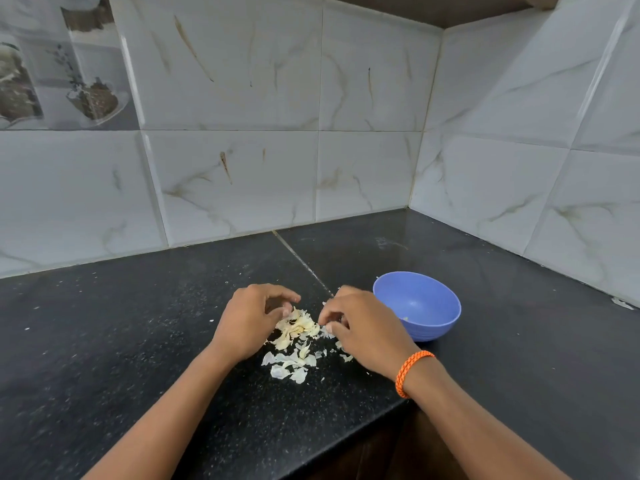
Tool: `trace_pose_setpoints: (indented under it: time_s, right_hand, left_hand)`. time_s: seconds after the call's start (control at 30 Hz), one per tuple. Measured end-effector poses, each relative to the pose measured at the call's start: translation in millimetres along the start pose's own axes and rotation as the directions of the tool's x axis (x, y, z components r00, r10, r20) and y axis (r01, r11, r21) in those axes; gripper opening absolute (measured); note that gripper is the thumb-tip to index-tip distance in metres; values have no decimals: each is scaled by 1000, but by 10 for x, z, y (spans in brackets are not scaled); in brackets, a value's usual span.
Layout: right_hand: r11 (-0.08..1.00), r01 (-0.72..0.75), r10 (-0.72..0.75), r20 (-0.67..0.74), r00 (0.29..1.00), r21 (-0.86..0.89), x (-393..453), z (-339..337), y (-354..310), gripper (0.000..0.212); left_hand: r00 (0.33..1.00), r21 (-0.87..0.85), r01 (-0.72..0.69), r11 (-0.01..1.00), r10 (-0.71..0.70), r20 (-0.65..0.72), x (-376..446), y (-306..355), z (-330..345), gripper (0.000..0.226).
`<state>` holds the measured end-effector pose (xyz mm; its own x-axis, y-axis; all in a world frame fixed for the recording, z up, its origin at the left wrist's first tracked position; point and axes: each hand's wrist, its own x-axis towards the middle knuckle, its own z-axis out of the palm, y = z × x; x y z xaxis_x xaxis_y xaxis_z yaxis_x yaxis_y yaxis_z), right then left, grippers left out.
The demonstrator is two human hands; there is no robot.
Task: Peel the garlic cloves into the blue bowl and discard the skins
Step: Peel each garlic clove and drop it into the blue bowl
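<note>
**Both hands in the garlic skins, blue bowl just beside**

Seen from the head camera: a black speckled tabletop [138, 341] in a corner of pale marble-patterned wall tiles [235, 98].

Near the middle, a loose heap of garlic skins [294, 336], pale cream and papery, lying directly on the tabletop. Thickest between the two hands, thinner toward the near edge, with a few stray flakes spread around. Whether any whole cloves sit among the skins cannot be told.

At the heap's left side, the left hand [247, 325], palm down, fingers curled inward over the pile with their tips touching the flakes. Whether those fingers actually grip anything: cannot tell.

At the heap's right side, the right hand [363, 332], also palm down, fingertips drawn together and pinching a small white scrap of skin at the pile's edge. Around that wrist, an orange braided bracelet [412, 374].

Just to the right of the right hand, partly hidden by it, the blue bowl [436, 306], upright on the tabletop, round and smooth-walled. Inside, mostly bare blue; only a small pale bit visible low on the near side, close to where the hand covers the rim, too small to identify as clove or skin. No skins seen hanging over the rim.

Farther right, near the wall, one lone pale flake [621, 303] on the tabletop, well apart from the heap. Fine white specks scattered across the dark surface to the left of the hands.
</note>
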<state>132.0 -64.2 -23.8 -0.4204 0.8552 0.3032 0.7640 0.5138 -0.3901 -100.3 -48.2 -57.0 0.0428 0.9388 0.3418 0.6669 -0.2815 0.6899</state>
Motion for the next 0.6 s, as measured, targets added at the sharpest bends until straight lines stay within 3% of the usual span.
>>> trace_pose_setpoints:
  time_s: [0.1, 0.33, 0.6]
  right_hand:
    - [997, 1, 5, 74, 997, -77, 21, 143, -63, 20]
    - [972, 7, 3, 45, 999, -236, 152, 353, -85, 30]
    - [995, -16, 12, -43, 999, -98, 179, 394, 19, 19]
  left_hand:
    - [998, 20, -33, 999, 32, 53, -7, -47, 2, 38]
    - [985, 273, -59, 960, 12, 170, -15, -77, 42, 13]
    - [996, 333, -34, 942, 4, 90, -29, -73, 114, 10]
